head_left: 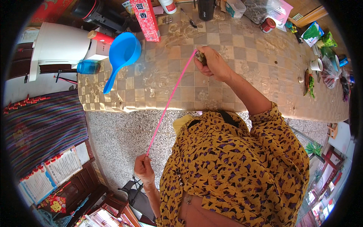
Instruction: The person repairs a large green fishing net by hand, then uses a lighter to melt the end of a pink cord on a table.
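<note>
A thin, bright pink strip point(169, 104) runs straight and slanting between my two hands. My left hand point(145, 171) is closed in a pinch on its lower end, over the floor in front of the table. Above the table, my right hand point(214, 63) is wrapped round a small, dull brass-coloured object point(200, 58), mostly hidden by the fingers, so its kind cannot be made out. The strip's upper end meets this object at the fingertips. Whether it is fixed to the object or pinched beside it does not show.
A checkered cloth covers the table point(223, 90). A blue ladle point(124, 51), blue jar point(89, 67) and tall red box point(146, 20) stand left. At the back are a black cup point(206, 9) and red-lidded jar point(267, 25); at right, a white cup point(316, 65).
</note>
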A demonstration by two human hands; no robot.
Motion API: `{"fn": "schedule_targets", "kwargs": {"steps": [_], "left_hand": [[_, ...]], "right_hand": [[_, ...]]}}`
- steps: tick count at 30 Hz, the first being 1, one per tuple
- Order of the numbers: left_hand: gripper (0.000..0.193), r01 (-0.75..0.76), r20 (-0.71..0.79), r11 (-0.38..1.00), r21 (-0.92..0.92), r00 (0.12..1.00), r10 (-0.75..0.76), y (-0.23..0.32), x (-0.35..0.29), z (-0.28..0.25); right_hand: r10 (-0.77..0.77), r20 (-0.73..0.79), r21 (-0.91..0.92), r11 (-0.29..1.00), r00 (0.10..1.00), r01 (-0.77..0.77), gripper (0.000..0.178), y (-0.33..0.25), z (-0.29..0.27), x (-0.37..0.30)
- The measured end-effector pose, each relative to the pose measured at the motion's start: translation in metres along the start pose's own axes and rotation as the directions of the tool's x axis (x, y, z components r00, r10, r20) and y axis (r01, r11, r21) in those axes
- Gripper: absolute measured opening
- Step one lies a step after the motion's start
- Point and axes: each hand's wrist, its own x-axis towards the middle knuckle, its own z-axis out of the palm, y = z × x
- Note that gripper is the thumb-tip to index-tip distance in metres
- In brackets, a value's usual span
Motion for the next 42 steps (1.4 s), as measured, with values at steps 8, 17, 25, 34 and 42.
{"fn": "schedule_targets", "kwargs": {"steps": [8, 17, 25, 34, 42], "left_hand": [[0.012, 0.006, 0.0, 0.999, 0.035, 1.0, -0.006, 0.0034, -0.0003, 0.0001], [0.012, 0.032, 0.001, 0.999, 0.013, 1.0, -0.032, 0.0006, -0.0015, -0.0011], [0.012, 0.036, -0.006, 0.999, -0.014, 0.999, -0.036, -0.0031, -0.0023, -0.002], [0.011, 0.016, 0.002, 1.0, 0.007, 1.0, -0.016, 0.0023, -0.0005, -0.0016], [0.013, -0.008, -0.004, 1.0, -0.002, 1.0, 0.007, 0.001, -0.001, -0.0009]], "right_hand": [[-0.023, 0.021, 0.008, 1.0, 1.0, 0.023, 0.051, 0.0038, 0.0012, 0.0011], [-0.049, 0.004, -0.02, 0.999, 0.999, 0.049, 0.052, 0.0047, 0.003, 0.0002], [-0.046, -0.005, -0.024, 0.999, 0.999, 0.046, 0.052, 0.0048, 0.0059, -0.0003], [-0.049, -0.004, -0.014, 0.999, 0.999, 0.049, 0.051, 0.0068, 0.007, 0.0001], [-0.06, -0.005, -0.031, 0.998, 0.998, 0.06, 0.052, 0.0102, 0.0059, 0.0012]]}}
